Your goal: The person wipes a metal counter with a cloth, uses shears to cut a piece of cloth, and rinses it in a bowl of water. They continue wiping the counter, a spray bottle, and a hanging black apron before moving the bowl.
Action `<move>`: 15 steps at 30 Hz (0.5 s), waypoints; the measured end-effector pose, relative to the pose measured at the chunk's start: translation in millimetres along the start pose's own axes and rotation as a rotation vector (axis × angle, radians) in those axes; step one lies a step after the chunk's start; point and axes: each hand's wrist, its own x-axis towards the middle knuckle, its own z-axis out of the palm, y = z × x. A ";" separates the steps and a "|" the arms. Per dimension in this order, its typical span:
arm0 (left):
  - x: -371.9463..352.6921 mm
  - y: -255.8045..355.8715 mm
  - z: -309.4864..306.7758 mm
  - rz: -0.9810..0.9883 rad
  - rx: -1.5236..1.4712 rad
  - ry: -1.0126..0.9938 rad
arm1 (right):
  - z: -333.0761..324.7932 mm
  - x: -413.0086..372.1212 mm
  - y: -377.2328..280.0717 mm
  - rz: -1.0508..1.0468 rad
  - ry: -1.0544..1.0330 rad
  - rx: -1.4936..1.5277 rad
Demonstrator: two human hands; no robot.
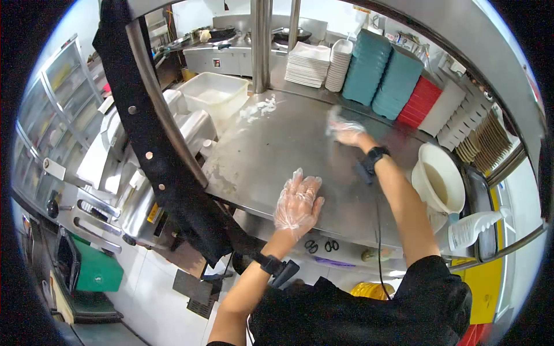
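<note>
The steel bench [271, 155] fills the middle of the view. The left hand [297, 202] lies flat on its near edge, its grip released, fingers spread and palm down. The right hand [344, 131] is on the far middle of the bench. It is blurred, so I cannot tell whether its grip is clenched on a cloth or simply pressed flat.

This looks like wiping the top down. To do it well, the left palm should stay planted as a brace while the right sweeps in overlapping passes. The white smear [258, 108] at the far left, by the steel posts [261, 43], needs working over. The strokes should stop short of the bowl [438, 179] on the right, which holds cloudy brown liquid and could tip.

Both hands wear thin, crinkled, clear plastic gloves, slippery on metal, and each wrist carries a dark band. The bench is brushed steel, dull, with streaks and faint stains near its left edge. A translucent white tub [214, 92] stands at the far left. Along the back stand square white plates [307, 63], ribbed round teal stacks [369, 66] and a red stack [420, 102]. A white spray bottle [473, 228] lies at the near right. Scissors [323, 246] rest on the shelf below.
</note>
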 end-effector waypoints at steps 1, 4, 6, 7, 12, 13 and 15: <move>0.5 0.3 -0.4 -0.007 0.015 -0.005 | -4.5 11.6 -30.9 -0.012 -0.069 0.029; 1.3 -0.1 -0.9 -0.011 0.030 0.008 | -4.6 -5.5 -70.3 -0.064 -0.034 -0.126; 0.3 -0.5 -0.6 -0.014 0.028 0.024 | -53.7 -23.4 -95.8 0.102 -0.298 -0.197; 0.5 -0.9 -0.4 -0.017 0.027 0.025 | -52.9 -25.4 -81.3 0.180 -0.320 -0.232; -0.1 -0.1 0.5 -0.030 0.049 -0.004 | -46.2 -71.3 -7.2 0.369 -0.354 -0.379; 0.4 0.2 1.0 -0.034 0.050 -0.007 | -37.1 -71.2 -3.2 0.421 -0.369 -0.399; 0.9 -0.1 1.2 -0.029 0.052 -0.016 | -27.2 -87.9 -11.0 0.294 -0.346 -0.428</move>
